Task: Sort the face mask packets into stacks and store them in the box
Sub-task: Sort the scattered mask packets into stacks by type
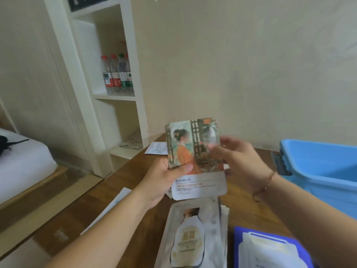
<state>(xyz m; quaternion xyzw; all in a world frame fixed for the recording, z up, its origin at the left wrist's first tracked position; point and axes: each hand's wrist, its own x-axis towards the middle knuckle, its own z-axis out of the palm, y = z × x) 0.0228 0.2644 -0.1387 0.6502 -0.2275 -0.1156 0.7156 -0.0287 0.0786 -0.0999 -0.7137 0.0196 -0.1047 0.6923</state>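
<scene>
Nearest the viewer, a silver-white packet (191,238) marked Bird's Nest lies on the wooden desk (135,229), long axis running away from the viewer, with further packets under it, and a blue-edged stack (270,248) lies to its right. Just above these, the left hand (164,180) grips the lower left edge of an illustrated packet (193,149), thumb across its face, holding it upright with its long axis vertical over a pale Kissmiwali packet (201,186). The right hand (243,157) pinches the illustrated packet's right edge, though motion blur hides exactly how its fingers lie. The blue box (318,171) stands to the right, just beyond the right wrist, so the right hand is much the nearer to it; storing would likely mean carrying rightward. Farther off, another white packet (156,148) lies at the desk's far edge, and water bottles (117,74) stand on a white shelf (116,97).
</scene>
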